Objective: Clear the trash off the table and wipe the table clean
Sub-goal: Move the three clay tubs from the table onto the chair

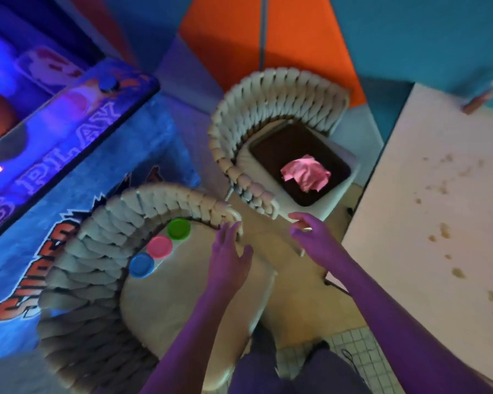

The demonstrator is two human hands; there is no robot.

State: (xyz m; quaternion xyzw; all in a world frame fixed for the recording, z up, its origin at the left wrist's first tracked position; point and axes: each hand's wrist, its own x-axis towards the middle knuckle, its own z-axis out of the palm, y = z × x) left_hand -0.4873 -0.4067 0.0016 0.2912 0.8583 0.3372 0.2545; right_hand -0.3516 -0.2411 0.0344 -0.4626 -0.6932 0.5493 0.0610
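A crumpled pink paper (306, 173) lies inside a white bin (340, 196) with a dark liner, which stands on the seat of the far woven chair (271, 89). The white table (404, 211) runs along the right side, and several brownish spots (443, 230) mark its top. My left hand (228, 251) hovers with relaxed, spread fingers over the arm end of the near woven chair (106, 251) and holds nothing. My right hand (313, 237), fingers loosely bent, is between the bin and the table's corner, close to the far chair's arm end.
A green (178, 229), a pink (160, 247) and a blue (141, 265) round tub sit in a row on the near chair's seat. A lit arcade cabinet (54, 123) fills the left. A blurred object (478, 100) lies at the table's far edge.
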